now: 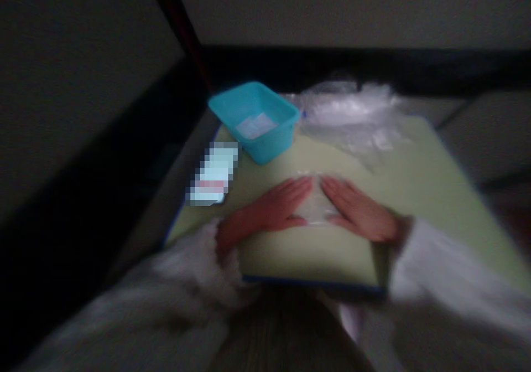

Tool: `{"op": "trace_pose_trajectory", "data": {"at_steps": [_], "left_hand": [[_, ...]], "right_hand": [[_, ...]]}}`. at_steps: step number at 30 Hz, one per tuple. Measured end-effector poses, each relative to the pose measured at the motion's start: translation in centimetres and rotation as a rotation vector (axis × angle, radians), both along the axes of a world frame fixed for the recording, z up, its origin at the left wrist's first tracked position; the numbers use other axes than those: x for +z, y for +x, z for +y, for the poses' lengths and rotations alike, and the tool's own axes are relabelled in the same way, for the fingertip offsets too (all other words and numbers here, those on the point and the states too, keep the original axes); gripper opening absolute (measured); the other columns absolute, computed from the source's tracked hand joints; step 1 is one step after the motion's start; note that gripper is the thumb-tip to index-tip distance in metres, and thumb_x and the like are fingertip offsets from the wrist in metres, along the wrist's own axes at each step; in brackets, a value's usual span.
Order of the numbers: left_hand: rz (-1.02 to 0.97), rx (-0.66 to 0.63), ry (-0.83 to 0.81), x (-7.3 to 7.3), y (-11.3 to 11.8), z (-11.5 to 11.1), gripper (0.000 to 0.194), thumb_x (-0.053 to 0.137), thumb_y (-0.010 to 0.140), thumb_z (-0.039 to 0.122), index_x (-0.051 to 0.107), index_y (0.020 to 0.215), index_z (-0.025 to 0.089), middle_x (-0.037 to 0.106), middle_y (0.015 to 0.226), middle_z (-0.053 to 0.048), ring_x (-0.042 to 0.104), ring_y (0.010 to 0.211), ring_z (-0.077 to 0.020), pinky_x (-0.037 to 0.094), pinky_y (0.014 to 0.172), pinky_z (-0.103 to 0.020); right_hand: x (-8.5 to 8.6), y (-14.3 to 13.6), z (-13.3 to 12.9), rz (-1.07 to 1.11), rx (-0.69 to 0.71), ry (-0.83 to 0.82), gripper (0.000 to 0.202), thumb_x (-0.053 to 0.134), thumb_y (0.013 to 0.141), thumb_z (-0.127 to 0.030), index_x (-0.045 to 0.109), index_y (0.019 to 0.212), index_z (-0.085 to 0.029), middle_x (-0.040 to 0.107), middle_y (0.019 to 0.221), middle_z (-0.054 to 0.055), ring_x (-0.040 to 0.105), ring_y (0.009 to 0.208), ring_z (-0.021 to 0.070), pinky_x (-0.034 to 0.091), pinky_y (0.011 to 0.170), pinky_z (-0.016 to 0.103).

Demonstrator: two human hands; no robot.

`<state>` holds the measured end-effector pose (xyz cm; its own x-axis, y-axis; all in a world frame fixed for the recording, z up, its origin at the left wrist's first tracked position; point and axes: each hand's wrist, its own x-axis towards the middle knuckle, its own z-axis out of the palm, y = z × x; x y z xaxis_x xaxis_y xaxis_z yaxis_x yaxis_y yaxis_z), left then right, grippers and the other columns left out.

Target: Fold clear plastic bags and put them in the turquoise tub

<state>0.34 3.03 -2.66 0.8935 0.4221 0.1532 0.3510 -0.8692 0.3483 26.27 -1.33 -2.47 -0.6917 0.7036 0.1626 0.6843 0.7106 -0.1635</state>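
My left hand (282, 203) lies flat with its fingers stretched out on the left side of a small clear plastic bag (317, 208). Opposite it, my right hand (359, 208) rests flat on the bag's right side, fingers straight. Between the two hands the middle of the bag shows, flat against the yellow-green tabletop (307, 256). Neither hand grips anything. What the bag may hold is too blurred to tell.
A turquoise plastic basket (271, 145) stands behind my left hand, with white flat pieces (255, 125) inside. Crumpled clear plastic bags (352, 109) lie in a heap at the back right. A pixelated, lit phone-like object (213, 175) is near the table's left edge.
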Motion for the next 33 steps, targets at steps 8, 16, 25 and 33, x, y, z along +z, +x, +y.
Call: {"op": "trace_pose_trajectory", "data": {"at_steps": [8,16,25,33], "left_hand": [[0.031,0.003,0.026,0.2,-0.3,0.4,0.088,0.047,0.083,0.063,0.017,0.146,0.010,0.018,0.152,-0.020,0.010,0.142,-0.0285,0.014,0.114,-0.046],[0.041,-0.091,0.253,2.0,-1.2,-0.8,0.031,0.047,0.089,0.043,0.058,0.094,0.014,0.060,0.112,-0.014,0.051,0.107,-0.0258,0.036,0.096,-0.041],[0.131,-0.142,0.364,1.9,-1.1,-1.5,0.023,0.060,0.081,0.039,0.054,0.079,0.017,0.060,0.091,-0.006,0.052,0.089,-0.0215,0.039,0.083,-0.036],[0.111,-0.066,0.295,1.5,-1.1,-1.8,0.034,0.063,0.077,0.046,0.055,0.092,0.017,0.060,0.097,-0.007,0.050,0.090,-0.0220,0.037,0.084,-0.035]], "right_hand": [[-0.2,0.4,0.2,-0.018,0.002,0.020,0.075,0.034,0.092,-0.054,0.010,0.148,-0.010,0.025,0.150,0.021,0.024,0.138,0.0306,0.020,0.110,0.053],[4.5,1.2,-0.9,-0.065,0.283,-0.033,0.025,0.046,0.092,-0.032,0.065,0.098,-0.017,0.065,0.097,0.010,0.057,0.093,0.0229,0.044,0.082,0.040],[3.0,0.2,-2.1,-0.222,0.233,0.110,0.014,0.057,0.083,-0.017,0.060,0.070,-0.017,0.062,0.080,0.005,0.055,0.082,0.0210,0.039,0.072,0.036],[3.1,-0.1,-2.2,-0.252,0.217,0.075,0.007,0.054,0.082,-0.020,0.059,0.081,-0.015,0.062,0.083,0.007,0.055,0.080,0.0211,0.036,0.072,0.036]]}}
